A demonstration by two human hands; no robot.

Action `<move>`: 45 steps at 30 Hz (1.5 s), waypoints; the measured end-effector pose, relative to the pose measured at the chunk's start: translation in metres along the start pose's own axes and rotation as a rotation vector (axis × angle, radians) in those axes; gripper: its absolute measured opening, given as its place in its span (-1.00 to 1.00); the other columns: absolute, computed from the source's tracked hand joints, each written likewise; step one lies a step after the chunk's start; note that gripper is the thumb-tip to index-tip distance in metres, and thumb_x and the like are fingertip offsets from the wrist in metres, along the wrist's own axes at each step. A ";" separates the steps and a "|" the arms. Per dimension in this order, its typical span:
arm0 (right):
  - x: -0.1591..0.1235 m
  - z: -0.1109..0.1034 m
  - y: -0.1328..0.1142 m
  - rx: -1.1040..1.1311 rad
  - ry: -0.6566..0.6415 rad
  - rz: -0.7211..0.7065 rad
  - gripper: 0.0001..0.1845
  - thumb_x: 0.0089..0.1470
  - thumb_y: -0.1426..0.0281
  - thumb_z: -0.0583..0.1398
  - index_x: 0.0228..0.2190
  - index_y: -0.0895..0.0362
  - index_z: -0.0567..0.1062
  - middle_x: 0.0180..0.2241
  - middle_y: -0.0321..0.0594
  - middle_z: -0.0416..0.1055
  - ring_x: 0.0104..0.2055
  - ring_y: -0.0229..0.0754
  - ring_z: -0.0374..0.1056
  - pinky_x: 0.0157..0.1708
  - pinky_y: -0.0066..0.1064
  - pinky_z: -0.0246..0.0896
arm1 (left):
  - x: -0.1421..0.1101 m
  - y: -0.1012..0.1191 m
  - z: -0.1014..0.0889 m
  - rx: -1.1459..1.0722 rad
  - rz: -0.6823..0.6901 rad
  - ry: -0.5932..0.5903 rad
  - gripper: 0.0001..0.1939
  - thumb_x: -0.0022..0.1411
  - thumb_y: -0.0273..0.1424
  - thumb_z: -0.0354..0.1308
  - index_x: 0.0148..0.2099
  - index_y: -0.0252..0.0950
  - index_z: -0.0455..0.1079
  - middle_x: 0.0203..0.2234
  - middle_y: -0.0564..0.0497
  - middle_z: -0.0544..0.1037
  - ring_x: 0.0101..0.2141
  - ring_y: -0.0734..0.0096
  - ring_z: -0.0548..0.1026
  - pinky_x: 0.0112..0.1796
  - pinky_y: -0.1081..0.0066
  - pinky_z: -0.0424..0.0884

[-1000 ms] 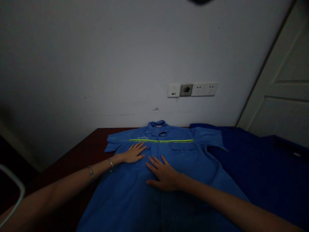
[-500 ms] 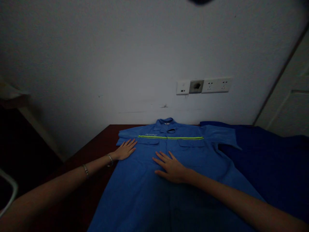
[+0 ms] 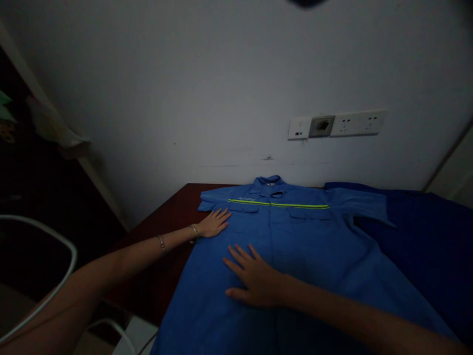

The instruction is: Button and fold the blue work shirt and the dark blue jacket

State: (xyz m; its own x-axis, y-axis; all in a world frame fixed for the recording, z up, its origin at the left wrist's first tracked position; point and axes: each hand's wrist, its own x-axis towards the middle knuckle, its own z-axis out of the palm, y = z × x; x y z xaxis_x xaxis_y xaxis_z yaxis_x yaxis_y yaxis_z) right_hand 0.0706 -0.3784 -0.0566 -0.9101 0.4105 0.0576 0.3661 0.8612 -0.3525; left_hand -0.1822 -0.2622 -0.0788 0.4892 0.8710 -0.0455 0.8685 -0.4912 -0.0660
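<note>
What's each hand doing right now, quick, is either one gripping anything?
Left hand: open, at the side of the blue shirt, holding nothing.
Right hand: open, fingers spread over the shirt's front, holding nothing.

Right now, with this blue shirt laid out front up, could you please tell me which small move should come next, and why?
I would probably slide the right grip across the blue shirt to smooth beneath the sleeve overlapping the dark blue cloth: soft folds seem to show there, while the left grip, fingers spread at the shirt's opposite edge, could steady it.
</note>
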 end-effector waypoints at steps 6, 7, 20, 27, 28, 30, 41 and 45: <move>-0.007 0.022 -0.066 0.127 0.011 -0.232 -0.18 0.03 -0.08 -0.13 0.17 0.17 -0.03 0.22 0.06 -0.24 0.23 0.14 -0.32 0.10 0.16 -0.45 | 0.002 -0.007 0.000 -0.021 0.026 0.000 -0.44 0.29 -0.12 -0.41 0.27 -0.21 -0.20 0.23 -0.07 -0.13 0.20 0.22 -0.14 0.12 0.21 -0.17; -0.008 0.023 -0.072 0.138 0.005 -0.259 -0.18 0.03 -0.08 -0.13 0.17 0.17 -0.03 0.21 0.06 -0.23 0.23 0.14 -0.30 0.10 0.16 -0.44 | 0.003 -0.007 -0.001 -0.012 0.027 -0.002 -0.44 0.29 -0.13 -0.41 0.27 -0.22 -0.19 0.23 -0.08 -0.13 0.20 0.22 -0.14 0.12 0.21 -0.17; 0.042 0.008 0.039 -0.044 0.186 0.149 -0.33 0.15 0.09 -0.23 0.13 0.26 0.11 0.20 -0.04 -0.08 0.23 -0.09 -0.20 0.17 -0.17 -0.31 | -0.113 0.059 -0.018 -0.020 0.094 -0.037 -0.38 0.27 -0.13 -0.31 0.27 -0.38 -0.19 0.23 -0.17 -0.16 0.21 0.17 -0.20 0.14 0.21 -0.11; 0.050 0.008 0.065 -0.101 0.134 0.241 -0.22 0.08 -0.03 -0.26 0.16 0.22 0.02 0.22 -0.06 -0.18 0.25 -0.04 -0.29 0.16 -0.09 -0.44 | -0.190 0.059 -0.031 -0.081 0.124 -0.130 -0.42 0.28 -0.18 -0.26 0.28 -0.19 -0.30 0.24 -0.06 -0.19 0.20 0.18 -0.17 0.13 0.10 -0.10; 0.050 0.008 0.064 -0.103 0.130 0.249 -0.22 0.08 -0.03 -0.26 0.17 0.21 0.01 0.22 -0.07 -0.19 0.25 -0.04 -0.30 0.16 -0.09 -0.46 | -0.196 0.056 -0.033 -0.089 0.125 -0.136 -0.43 0.28 -0.20 -0.25 0.28 -0.18 -0.27 0.23 -0.05 -0.16 0.20 0.19 -0.14 0.13 0.10 -0.10; 0.048 0.006 0.059 -0.106 0.124 0.273 -0.22 0.09 -0.03 -0.26 0.17 0.22 0.01 0.22 -0.04 -0.20 0.25 -0.02 -0.31 0.16 -0.07 -0.49 | -0.203 0.049 -0.037 -0.121 0.127 -0.126 -0.49 0.29 -0.24 -0.24 0.25 -0.18 -0.13 0.22 -0.04 -0.05 0.18 0.27 -0.05 0.13 0.16 -0.07; 0.044 0.025 -0.032 -0.019 0.024 -0.145 -0.30 0.10 -0.02 -0.23 0.17 0.07 -0.01 0.23 -0.05 -0.23 0.25 0.03 -0.32 0.12 0.08 -0.50 | -0.185 0.037 -0.063 -0.393 -0.425 0.002 -0.67 0.13 -0.21 -0.04 -0.44 -0.36 0.39 -0.54 0.00 0.47 -0.49 0.49 0.39 -0.40 0.49 0.31; 0.070 0.024 -0.015 -0.040 0.078 -0.050 -0.33 0.13 0.02 -0.27 0.17 0.09 0.01 0.23 -0.06 -0.23 0.25 0.02 -0.32 0.13 0.06 -0.45 | -0.196 0.058 -0.069 -0.657 -0.528 -0.501 -0.50 0.03 0.00 0.01 -0.58 -0.37 0.37 -0.75 0.05 0.36 -0.75 0.60 0.22 -0.69 0.55 0.13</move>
State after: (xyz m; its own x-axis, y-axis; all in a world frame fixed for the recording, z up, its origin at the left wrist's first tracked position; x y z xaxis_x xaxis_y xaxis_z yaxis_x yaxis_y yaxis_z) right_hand -0.0030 -0.3702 -0.0696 -0.9102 0.3871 0.1473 0.3292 0.8920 -0.3096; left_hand -0.2224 -0.4608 -0.0046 0.0661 0.7994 -0.5972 0.9117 0.1949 0.3618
